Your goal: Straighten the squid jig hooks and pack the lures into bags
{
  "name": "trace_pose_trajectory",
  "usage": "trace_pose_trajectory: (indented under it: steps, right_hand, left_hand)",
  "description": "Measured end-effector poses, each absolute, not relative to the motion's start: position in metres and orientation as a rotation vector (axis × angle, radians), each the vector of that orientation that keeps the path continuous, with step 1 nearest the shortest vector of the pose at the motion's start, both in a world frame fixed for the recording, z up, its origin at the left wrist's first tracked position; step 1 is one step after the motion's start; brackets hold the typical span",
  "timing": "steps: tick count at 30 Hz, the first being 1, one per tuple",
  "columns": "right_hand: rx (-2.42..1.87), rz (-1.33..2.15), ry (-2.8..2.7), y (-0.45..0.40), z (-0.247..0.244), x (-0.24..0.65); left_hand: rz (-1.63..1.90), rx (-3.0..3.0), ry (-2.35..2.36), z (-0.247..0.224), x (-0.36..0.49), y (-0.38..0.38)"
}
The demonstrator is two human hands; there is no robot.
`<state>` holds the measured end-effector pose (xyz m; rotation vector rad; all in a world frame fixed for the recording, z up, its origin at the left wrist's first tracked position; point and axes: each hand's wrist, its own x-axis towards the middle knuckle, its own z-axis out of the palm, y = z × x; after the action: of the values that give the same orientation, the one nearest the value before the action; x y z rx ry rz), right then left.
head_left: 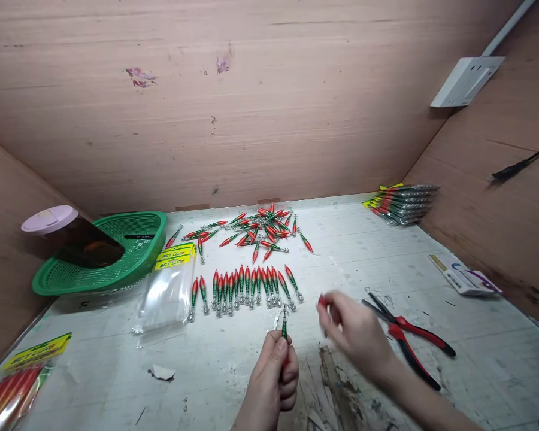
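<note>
Left hand [272, 371] grips slim red-and-green lure [284, 328], likely light, stiff; hold body, not metal hooks [285, 310]; my right hand [354, 326] pinches red piece [322, 300].

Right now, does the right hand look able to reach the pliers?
Probably yes: the pliers lie close beside the right hand, nothing visible between them, though it seems to pinch a red item.

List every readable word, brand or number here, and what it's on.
"BCT LURE", twice: yellow headers on the clear bags.
Too small or blurred: print on the lower-left packet, the white pack at right and the bagged stack beyond it.
No readable numbers.
</note>
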<state>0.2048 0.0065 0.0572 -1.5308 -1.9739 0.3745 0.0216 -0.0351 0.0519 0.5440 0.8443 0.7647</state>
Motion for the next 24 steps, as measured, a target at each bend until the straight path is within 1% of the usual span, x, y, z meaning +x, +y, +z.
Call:
trace_pose_trajectory:
  steps: [3, 5, 7, 9, 13, 16, 19, 24]
  right_hand:
    - [-1.745, 0.556, -1.875, 0.067, 0.049, 0.224]
    - [-1.796, 0.694, -1.843, 0.096, 0.047, 0.226]
    - [-1.777, 0.816, -1.814, 0.103, 0.049, 0.218]
    - [-1.678, 0.952, -1.793, 0.09, 0.058, 0.205]
    - [-1.375, 1.3, -1.741, 0.035, 0.081, 0.182]
    - [-1.203, 1.518, -1.491, 0.007, 0.09, 0.172]
    - [-1.111, 1.598, -1.186, -0.001, 0.088, 0.165]
    - [-1.135, 1.619, -0.967, -0.001, 0.082, 0.156]
  left_hand:
    - [0.77, 0.558, 0.814, 0.055, 0.016, -0.035]
    - [0.769, 0.564, 0.796, 0.058, 0.014, -0.036]
    - [0.772, 0.562, 0.778, 0.06, 0.013, -0.036]
    - [0.783, 0.551, 0.767, 0.061, 0.014, -0.037]
    - [0.815, 0.537, 0.753, 0.062, 0.016, -0.037]
    - [0.836, 0.546, 0.755, 0.063, 0.018, -0.038]
    - [0.844, 0.57, 0.759, 0.063, 0.02, -0.039]
    - [0.861, 0.574, 0.78, 0.064, 0.02, -0.041]
